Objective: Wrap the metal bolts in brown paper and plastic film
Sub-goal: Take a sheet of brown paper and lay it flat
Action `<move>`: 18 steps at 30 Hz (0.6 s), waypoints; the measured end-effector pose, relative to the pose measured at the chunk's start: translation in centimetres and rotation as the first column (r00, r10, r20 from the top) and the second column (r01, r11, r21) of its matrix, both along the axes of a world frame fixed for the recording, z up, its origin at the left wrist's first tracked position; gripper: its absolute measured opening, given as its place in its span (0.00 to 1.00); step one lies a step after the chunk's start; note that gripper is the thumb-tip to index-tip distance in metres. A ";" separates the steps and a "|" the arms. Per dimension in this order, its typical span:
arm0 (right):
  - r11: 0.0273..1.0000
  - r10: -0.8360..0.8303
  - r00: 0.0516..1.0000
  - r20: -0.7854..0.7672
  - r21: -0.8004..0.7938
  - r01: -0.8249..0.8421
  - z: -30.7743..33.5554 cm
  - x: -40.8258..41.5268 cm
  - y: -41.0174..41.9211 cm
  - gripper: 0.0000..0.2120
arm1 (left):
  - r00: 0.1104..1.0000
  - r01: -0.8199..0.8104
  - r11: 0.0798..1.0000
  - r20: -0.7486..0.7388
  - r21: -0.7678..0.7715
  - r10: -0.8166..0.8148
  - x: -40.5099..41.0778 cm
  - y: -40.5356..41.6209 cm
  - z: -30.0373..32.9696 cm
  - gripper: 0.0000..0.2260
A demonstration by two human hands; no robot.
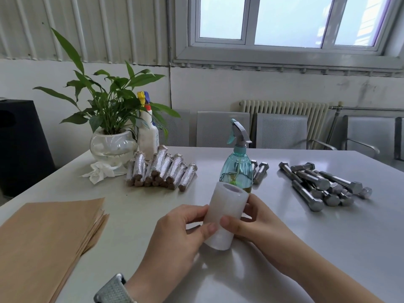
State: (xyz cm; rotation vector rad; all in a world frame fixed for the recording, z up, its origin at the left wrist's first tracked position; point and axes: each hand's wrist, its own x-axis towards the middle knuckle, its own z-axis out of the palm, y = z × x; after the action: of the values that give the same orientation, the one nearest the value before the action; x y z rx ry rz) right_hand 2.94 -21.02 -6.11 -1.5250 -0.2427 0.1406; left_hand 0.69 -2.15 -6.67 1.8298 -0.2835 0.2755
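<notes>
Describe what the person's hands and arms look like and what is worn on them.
Both forearms are bare, with no sleeves in view and no gloves. The left hand has a wristband of grey woven mesh at the wrist, cut off by the bottom edge of the picture. The right hand wears nothing visible: no ring, no band. Fingernails are short and unpainted.

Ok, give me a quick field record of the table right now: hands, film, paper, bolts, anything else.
left hand: grips the film roll
right hand: grips the film roll from the other side
film roll: held tilted above the table
brown paper: stacked flat, near left
bare bolts: loose pile, far right
wrapped bolts: bundle, far left of centre
teal spray bottle: upright behind the roll
other: potted plant, white spray bottle, crumpled tissue
</notes>
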 end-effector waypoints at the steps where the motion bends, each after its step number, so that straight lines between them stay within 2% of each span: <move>1: 0.999 -0.038 0.999 -0.003 -0.002 0.038 0.0 -0.1 0.2 0.37 | 0.998 -0.057 0.998 0.040 0.022 0.056 0.0 -0.1 -0.1 0.11; 3: 0.994 -0.107 0.994 0.006 -0.034 0.107 0.0 -0.2 0.5 0.36 | 0.991 -0.113 0.992 0.079 0.056 0.109 0.1 -0.1 -0.1 0.10; 5: 0.989 -0.136 0.991 0.015 -0.050 0.136 0.1 -0.3 0.7 0.34 | 0.993 -0.110 0.992 0.056 0.064 0.107 0.2 0.0 -0.1 0.08; 9: 0.994 -0.101 0.995 -0.011 -0.049 0.100 0.3 -0.4 0.4 0.33 | 0.995 -0.052 0.991 -0.085 -0.122 0.042 0.7 0.5 -0.1 0.05; 11: 0.998 -0.061 0.997 -0.046 0.011 0.061 0.5 -0.6 0.2 0.33 | 0.994 -0.044 0.980 -0.110 -0.195 0.023 0.7 0.4 -0.2 0.03; 14: 0.987 0.000 0.993 -0.119 0.158 0.019 0.4 -0.8 0.2 0.30 | 0.995 -0.051 0.977 -0.094 -0.208 0.032 0.6 0.3 -0.3 0.03; 18: 0.972 0.048 0.988 -0.144 0.235 -0.013 0.4 -0.8 0.4 0.28 | 0.996 -0.045 0.970 -0.083 -0.240 0.026 0.4 0.0 -0.1 0.04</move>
State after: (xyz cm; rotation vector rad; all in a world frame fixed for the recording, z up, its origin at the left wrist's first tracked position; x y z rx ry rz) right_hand 2.13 -20.62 -5.73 -1.2707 -0.1573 0.2414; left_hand 1.13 -2.15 -6.78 1.6016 -0.1545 0.2508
